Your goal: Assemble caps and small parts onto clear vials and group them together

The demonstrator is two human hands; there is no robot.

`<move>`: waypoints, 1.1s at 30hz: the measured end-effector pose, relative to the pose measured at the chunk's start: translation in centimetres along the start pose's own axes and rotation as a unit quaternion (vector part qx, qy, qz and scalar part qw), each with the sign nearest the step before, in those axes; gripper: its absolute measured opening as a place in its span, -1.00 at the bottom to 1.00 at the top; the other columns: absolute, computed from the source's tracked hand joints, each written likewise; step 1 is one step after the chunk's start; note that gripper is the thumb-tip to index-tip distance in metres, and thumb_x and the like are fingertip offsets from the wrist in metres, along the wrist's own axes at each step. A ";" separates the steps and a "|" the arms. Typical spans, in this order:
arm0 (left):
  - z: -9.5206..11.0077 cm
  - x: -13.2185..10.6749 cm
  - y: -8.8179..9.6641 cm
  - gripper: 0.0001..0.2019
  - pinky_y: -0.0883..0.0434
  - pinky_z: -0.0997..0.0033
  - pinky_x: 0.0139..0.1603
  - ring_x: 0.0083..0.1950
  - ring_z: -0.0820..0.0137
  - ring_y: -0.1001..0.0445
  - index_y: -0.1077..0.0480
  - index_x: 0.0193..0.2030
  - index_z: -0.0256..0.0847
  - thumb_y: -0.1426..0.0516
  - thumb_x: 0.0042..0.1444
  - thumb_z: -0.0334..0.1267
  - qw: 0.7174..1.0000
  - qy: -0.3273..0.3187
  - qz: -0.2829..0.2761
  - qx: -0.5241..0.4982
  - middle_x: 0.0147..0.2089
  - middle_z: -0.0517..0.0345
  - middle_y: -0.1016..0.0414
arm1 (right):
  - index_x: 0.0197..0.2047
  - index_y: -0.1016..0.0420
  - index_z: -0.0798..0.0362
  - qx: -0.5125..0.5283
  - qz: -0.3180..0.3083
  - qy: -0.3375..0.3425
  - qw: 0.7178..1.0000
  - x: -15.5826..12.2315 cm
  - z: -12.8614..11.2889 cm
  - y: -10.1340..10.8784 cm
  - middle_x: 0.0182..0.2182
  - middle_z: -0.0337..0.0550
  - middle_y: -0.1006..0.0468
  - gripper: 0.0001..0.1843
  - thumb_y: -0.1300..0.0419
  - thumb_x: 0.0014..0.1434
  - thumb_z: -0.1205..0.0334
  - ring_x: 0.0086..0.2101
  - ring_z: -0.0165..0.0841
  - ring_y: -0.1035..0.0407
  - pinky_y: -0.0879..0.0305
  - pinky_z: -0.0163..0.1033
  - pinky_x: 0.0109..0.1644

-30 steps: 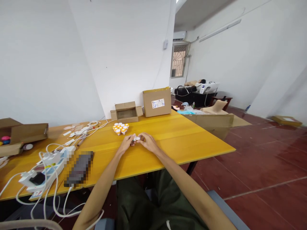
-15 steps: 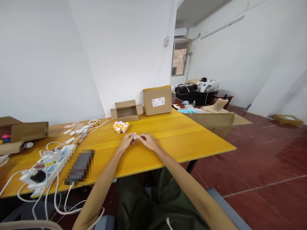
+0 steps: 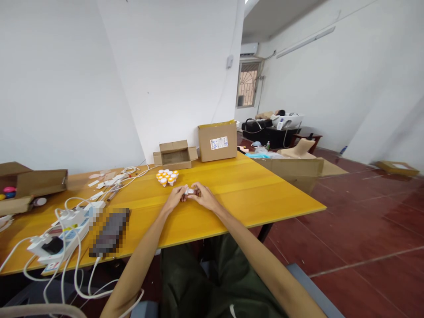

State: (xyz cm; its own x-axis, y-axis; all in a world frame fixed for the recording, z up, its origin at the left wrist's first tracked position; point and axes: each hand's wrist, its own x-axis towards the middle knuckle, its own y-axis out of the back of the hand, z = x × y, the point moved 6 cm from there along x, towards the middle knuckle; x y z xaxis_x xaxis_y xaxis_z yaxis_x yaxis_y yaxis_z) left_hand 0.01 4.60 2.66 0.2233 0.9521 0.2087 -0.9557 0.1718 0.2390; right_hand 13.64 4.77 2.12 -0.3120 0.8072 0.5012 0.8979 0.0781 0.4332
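My left hand [image 3: 175, 198] is closed around one end of a small white piece [image 3: 190, 191] with darker marks on it, too small to name. From the other side, the curled fingers of my right hand [image 3: 204, 197] grip the same piece. Both hands are low over the yellow wooden table [image 3: 245, 190]. Just beyond my left hand stands a tight cluster of small white-and-orange round-topped pieces [image 3: 167, 177]. Fingers partly hide the held piece.
An open cardboard box [image 3: 175, 158] and a closed, labelled carton [image 3: 217, 142] stand at the back. On the left are a power strip [image 3: 74, 232] with white cables, a blurred-out dark device [image 3: 111, 232] and another open box [image 3: 41, 183]. The table edge is near my lap.
My right fingers have shifted and spread slightly, so more of the small white piece shows between the hands. My left hand stays nearly in place; the view has tilted slightly.
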 end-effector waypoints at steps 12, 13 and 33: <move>-0.2 0.1 0.0 -0.50 -0.22 0.49 -0.54 -0.58 0.49 -0.28 -0.36 -0.51 -0.22 -0.13 0.07 0.25 1.000 0.001 -0.007 0.006 -0.61 0.27 -0.32 | -0.35 -0.50 0.01 -0.049 0.011 0.014 0.999 0.1 -0.1 0.3 -0.42 -0.20 -0.58 -0.74 -0.16 0.23 0.02 -0.40 -0.35 -0.40 -0.26 -0.29 -0.30; -0.2 0.1 0.0 -0.50 -0.22 0.49 -0.53 -0.58 0.49 -0.28 -0.36 -0.50 -0.22 -0.13 0.07 0.25 1.000 0.001 -0.008 0.005 -0.61 0.27 -0.32 | -0.34 -0.51 0.00 -0.049 0.012 0.016 0.999 0.1 0.0 0.3 -0.40 -0.19 -0.59 -0.75 -0.16 0.23 0.02 -0.39 -0.35 -0.41 -0.27 -0.29 -0.29; 0.8 -0.1 -0.3 -0.48 -0.24 0.49 -0.52 -0.59 0.50 -0.26 -0.39 -0.51 -0.22 -0.13 0.06 0.27 1.000 -0.013 -0.010 0.004 -0.63 0.28 -0.30 | -0.33 -0.47 0.00 -0.077 0.012 0.017 0.997 -0.1 -0.3 0.3 -0.40 -0.20 -0.57 -0.84 -0.18 0.21 0.11 -0.40 -0.35 -0.39 -0.23 -0.29 -0.30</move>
State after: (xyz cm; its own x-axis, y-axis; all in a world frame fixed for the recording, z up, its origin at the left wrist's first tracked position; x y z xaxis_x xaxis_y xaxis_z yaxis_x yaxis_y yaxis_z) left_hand 0.37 4.22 3.29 0.2467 0.9418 0.2283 -0.9494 0.1877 0.2517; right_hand 13.86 4.55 2.51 -0.3033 0.7867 0.5377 0.8482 -0.0342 0.5285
